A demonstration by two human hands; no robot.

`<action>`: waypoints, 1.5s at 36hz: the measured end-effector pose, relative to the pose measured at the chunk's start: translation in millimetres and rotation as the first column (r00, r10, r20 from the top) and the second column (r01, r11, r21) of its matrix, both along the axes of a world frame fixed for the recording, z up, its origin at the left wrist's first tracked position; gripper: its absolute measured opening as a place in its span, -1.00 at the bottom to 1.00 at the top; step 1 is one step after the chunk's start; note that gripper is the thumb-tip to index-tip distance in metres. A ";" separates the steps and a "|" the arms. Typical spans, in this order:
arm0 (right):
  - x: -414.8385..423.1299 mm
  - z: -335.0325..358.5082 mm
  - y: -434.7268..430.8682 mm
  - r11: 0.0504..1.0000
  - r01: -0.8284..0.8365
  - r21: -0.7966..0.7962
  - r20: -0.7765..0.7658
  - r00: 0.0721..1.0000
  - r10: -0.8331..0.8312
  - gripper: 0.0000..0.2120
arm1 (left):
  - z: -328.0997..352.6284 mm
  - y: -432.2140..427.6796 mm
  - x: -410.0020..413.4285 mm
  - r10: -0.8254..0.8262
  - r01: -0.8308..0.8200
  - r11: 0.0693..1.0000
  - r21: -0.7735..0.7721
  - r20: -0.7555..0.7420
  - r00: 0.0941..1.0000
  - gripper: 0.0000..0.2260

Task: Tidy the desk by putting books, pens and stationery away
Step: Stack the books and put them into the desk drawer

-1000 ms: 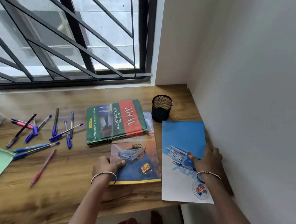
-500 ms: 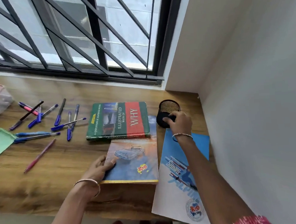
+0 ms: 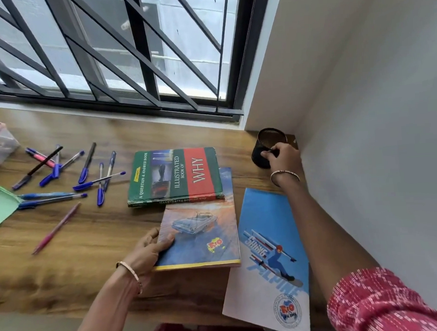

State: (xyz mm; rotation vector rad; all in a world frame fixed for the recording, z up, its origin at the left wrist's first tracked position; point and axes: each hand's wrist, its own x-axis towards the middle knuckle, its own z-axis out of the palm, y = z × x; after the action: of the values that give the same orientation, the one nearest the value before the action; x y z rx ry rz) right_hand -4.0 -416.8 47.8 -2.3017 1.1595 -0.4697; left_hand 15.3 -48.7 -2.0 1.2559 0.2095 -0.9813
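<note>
Up in the far right corner of the tabletop [image 3: 88,237], the right hand [image 3: 284,157] curls its grip round the black mesh pen cup [image 3: 264,143] — the left hand [image 3: 148,251] pinches the car-cover notebook [image 3: 203,232] at its left edge, pens [image 3: 98,180] scattered well left.

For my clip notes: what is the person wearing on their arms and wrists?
Thin metal bangles at both wrists: left bangle, right bangle. The right arm wears a pinkish-red sleeve with small white dashes; the left arm shows none.
</note>
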 end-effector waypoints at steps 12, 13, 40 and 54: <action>-122.8 -31.2 78.7 0.994 0.107 0.000 -0.024 0.994 -0.107 -0.50 | 7.2 -0.9 -4.3 -0.012 0.013 1.000 0.028 -0.013 1.000 -0.73; -142.4 -44.6 90.1 0.995 0.097 -0.020 -0.097 0.990 -0.098 -0.47 | 9.0 -0.3 -4.9 -0.016 0.016 1.000 0.023 -0.022 1.000 -0.73; -131.9 -33.9 188.8 0.683 0.156 0.713 0.062 0.957 -0.282 -0.45 | 29.1 21.9 -38.7 -0.069 0.069 0.998 0.000 -0.027 0.997 -0.80; -165.5 33.0 191.4 0.501 -0.196 0.843 0.311 0.938 -0.156 -0.73 | 34.5 27.7 -16.3 -0.138 0.151 0.980 0.129 -0.107 0.985 -0.74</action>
State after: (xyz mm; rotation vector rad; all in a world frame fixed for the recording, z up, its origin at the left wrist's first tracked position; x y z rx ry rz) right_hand -169.5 -225.4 80.7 -1.2502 0.8702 -0.1768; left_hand -1.1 -21.0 32.5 1.3641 0.2678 -1.1714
